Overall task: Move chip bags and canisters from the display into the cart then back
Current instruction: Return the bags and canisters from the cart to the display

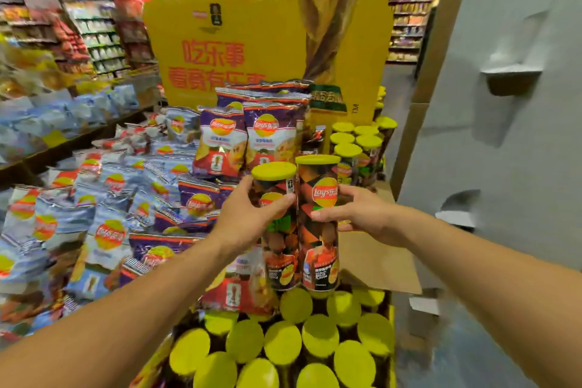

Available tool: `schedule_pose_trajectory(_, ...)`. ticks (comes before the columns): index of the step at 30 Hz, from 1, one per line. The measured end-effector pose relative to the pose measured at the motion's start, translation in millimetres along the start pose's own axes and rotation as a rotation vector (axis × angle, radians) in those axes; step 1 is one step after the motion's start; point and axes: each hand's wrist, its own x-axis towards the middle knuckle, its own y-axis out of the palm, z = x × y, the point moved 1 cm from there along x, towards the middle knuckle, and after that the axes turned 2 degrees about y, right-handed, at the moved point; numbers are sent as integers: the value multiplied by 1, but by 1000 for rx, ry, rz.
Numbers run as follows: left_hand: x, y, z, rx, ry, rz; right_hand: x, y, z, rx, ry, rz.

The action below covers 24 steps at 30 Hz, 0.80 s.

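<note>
Two tall chip canisters with yellow-green lids stand upright side by side above the display. My left hand point(248, 214) grips the left canister point(278, 249) around its upper half. My right hand point(356, 214) grips the right canister point(319, 246) at mid-height. Their bases hover just over a block of several more canisters point(283, 343), seen from above as yellow-green lids. Purple chip bags point(220, 142) stand behind the held canisters. Blue and white chip bags point(107, 230) lie heaped to the left. No cart is in view.
A tall yellow cardboard display sign point(226, 50) rises behind the bags. More canisters point(356, 142) stand at the back right beside a brown cardboard panel point(378, 261). A grey pillar point(504, 104) fills the right side. Store shelves point(94, 38) run along the left.
</note>
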Motion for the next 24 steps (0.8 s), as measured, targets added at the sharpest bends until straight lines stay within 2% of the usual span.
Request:
schedule_pose_trajectory(11,93,97,15,82,107,200,36,-85,-45,-4,108,-354)
schedule_pose_trajectory(17,133,131,43,121,80,209,81,-103,-79,87,184,-484)
schedule_pose_trajectory(24,174,161,59,108,83,197,148,-129,-104,4,161,-543)
